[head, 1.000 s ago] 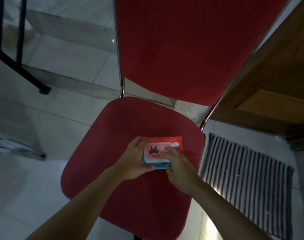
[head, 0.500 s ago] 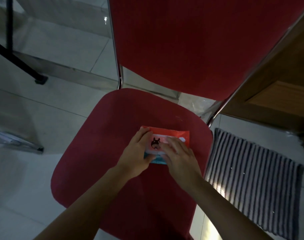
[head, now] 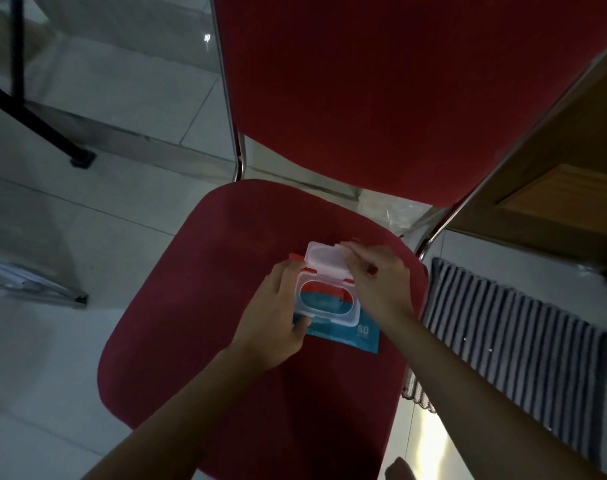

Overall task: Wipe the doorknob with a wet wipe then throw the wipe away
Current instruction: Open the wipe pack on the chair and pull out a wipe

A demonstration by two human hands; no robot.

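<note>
Frame centre, on red chair seat (head: pixel 198 306): your left hand (head: pixel 274 313) clamps the wipes pack (head: pixel 343 327) steady; your right hand (head: pixel 378 285) pinches its white flip lid (head: pixel 324 259), raised open.

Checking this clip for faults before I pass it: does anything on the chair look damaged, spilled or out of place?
Nothing stands out. The wipes pack lies flat on the red chair seat, its white lid flipped up by the right hand while the left hand steadies it. No wipe is out yet, and nothing is spilled or torn.
</note>
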